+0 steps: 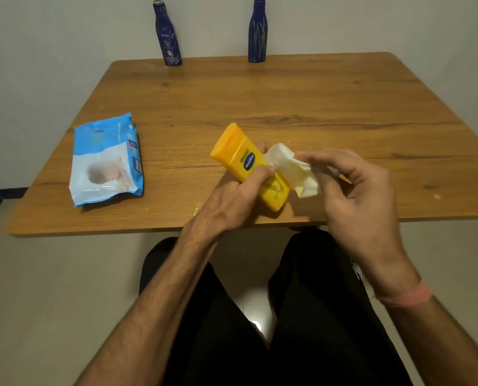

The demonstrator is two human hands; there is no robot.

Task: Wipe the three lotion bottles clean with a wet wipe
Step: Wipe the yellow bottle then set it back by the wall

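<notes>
A: What writing can you read?

B: The yellow bottle point(239, 154) carries a blue oval badge reading "Vaseline". The left blue bottle point(168, 34) at the far edge, about eleven o'clock from the hands, reads "NIVEA"; its smaller print is too blurred to read. The right blue bottle point(257, 32), near twelve o'clock, shows only pale streaks on the side facing us. The wipes pack point(108, 160) at nine o'clock says "mee mee" on a blue panel.

A: And the hands?

B: The left hand point(239, 196) grasps the yellow bottle around its lower half, fingers curled over it, holding it tilted above the table with the cap end pointing to ten o'clock. The right hand point(354, 185) pinches a crumpled white wet wipe point(293, 168), which touches the bottle's side. A pink band point(405, 295) sits on the right wrist.

A: Anything blocking the view?

B: The left fingers cover part of the bottle's label, and the wipe hides the part of the bottle behind it.

A: The surroundings?

B: A wood-grain table point(315, 101) stands against a plain pale wall point(65, 37). Both blue bottles stand upright at its far edge, well apart. The wipes pack lies flat near the left edge. Dark trousers point(315, 316) show below, over a pale floor.
</notes>
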